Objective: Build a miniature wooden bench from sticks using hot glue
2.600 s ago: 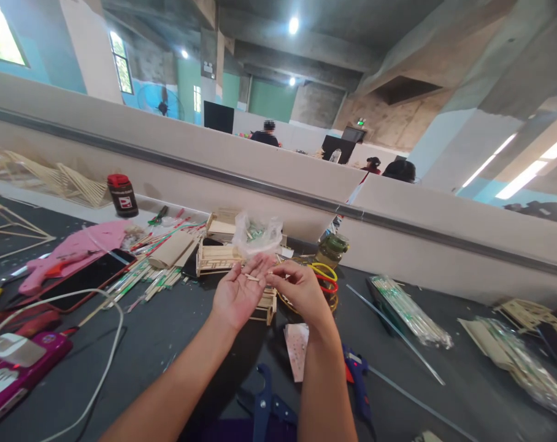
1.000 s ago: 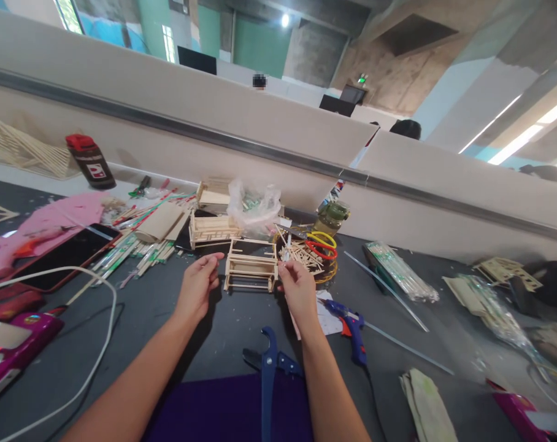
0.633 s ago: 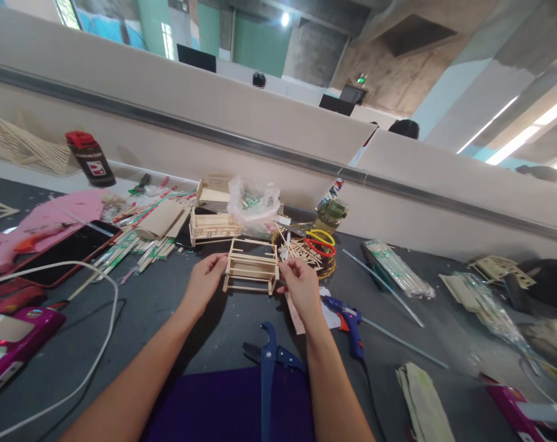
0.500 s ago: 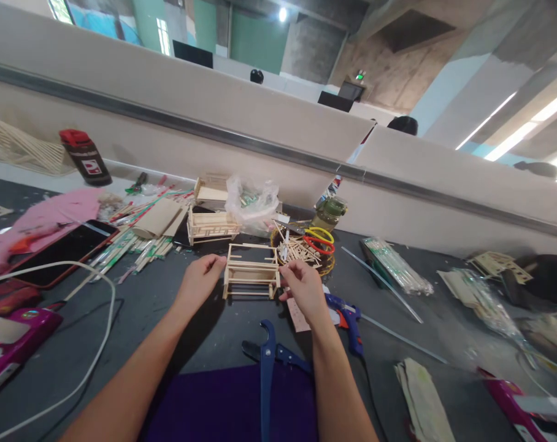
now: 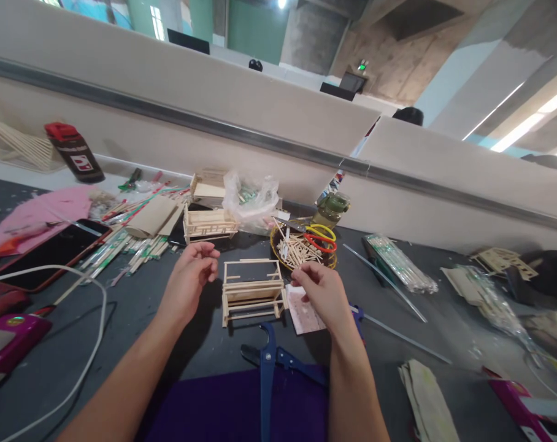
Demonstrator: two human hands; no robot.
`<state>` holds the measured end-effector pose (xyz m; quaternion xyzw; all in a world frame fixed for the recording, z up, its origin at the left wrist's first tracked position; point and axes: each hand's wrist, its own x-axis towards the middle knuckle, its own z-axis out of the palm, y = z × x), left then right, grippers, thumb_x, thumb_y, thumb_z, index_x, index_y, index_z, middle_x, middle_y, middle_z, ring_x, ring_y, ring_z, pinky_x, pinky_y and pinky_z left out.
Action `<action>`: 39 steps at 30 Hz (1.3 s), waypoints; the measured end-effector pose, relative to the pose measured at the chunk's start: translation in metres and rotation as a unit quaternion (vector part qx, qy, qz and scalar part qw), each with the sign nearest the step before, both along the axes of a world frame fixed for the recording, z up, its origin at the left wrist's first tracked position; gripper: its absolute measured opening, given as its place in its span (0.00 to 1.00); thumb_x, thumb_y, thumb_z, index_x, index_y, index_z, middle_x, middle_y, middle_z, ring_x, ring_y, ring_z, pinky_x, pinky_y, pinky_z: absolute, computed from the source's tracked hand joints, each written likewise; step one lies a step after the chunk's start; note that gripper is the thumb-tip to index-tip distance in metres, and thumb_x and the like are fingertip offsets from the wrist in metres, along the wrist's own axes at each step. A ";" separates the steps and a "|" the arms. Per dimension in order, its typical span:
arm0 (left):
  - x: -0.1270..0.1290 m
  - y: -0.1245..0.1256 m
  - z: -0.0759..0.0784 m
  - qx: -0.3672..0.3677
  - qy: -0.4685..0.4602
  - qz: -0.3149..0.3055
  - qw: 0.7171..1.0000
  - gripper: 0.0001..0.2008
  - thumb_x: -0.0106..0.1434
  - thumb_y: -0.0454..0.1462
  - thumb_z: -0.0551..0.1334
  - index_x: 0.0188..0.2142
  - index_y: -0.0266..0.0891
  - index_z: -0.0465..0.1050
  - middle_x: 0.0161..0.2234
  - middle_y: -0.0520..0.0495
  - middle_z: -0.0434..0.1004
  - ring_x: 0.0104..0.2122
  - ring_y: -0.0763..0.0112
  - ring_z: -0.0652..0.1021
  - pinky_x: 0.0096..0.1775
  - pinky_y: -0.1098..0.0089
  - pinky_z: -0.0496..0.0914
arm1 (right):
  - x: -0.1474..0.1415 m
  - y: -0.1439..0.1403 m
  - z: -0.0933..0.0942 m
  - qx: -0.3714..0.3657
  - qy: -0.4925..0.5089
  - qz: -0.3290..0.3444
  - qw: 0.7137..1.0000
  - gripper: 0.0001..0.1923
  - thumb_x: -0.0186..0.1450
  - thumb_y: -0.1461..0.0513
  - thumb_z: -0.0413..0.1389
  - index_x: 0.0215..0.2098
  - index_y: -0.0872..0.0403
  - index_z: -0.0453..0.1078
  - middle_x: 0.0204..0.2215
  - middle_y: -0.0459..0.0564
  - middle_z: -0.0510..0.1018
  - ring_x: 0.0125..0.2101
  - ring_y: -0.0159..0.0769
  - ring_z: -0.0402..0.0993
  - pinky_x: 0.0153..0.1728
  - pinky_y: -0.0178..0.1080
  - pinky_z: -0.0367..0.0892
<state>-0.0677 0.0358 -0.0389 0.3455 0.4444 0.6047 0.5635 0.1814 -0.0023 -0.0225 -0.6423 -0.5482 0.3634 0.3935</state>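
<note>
Worktable seen from the head camera, with the small stick frame (image 5: 252, 291) as landmark. The stick frame now stands on the dark table (image 5: 177, 344), nearer the person than half a second ago, when both hands pinched its ends; it has been set down and let go. The left hand (image 5: 186, 282) hovers just left of the frame, fingers loosely curled and apart, holding nothing. The right hand (image 5: 322, 293) sits just right of the frame, over a speckled white card (image 5: 301, 316), thumb and forefinger drawn together; whether a small stick lies between them cannot be told. Release of the frame suggests that positioning is finished and the hands are freed for the next piece. Behind the frame lies a shallow basket of cut sticks (image 5: 301, 250) with coloured rings. In front of the frame lie blue cutters (image 5: 267, 362). Further behind and to the left stands a second stick frame (image 5: 209, 223), beside a clear plastic bag (image 5: 251, 199).
</note>
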 end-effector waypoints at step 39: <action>0.044 0.011 0.087 0.098 0.039 -0.066 0.992 0.06 0.57 0.33 0.66 0.36 0.37 0.75 0.17 0.57 0.54 0.15 0.81 0.55 0.18 0.77 0.46 | -0.004 0.026 0.051 0.149 0.045 0.065 0.986 0.07 0.60 0.59 0.58 0.31 0.54 0.69 0.26 0.45 0.76 0.27 0.30 0.70 0.30 0.34 0.63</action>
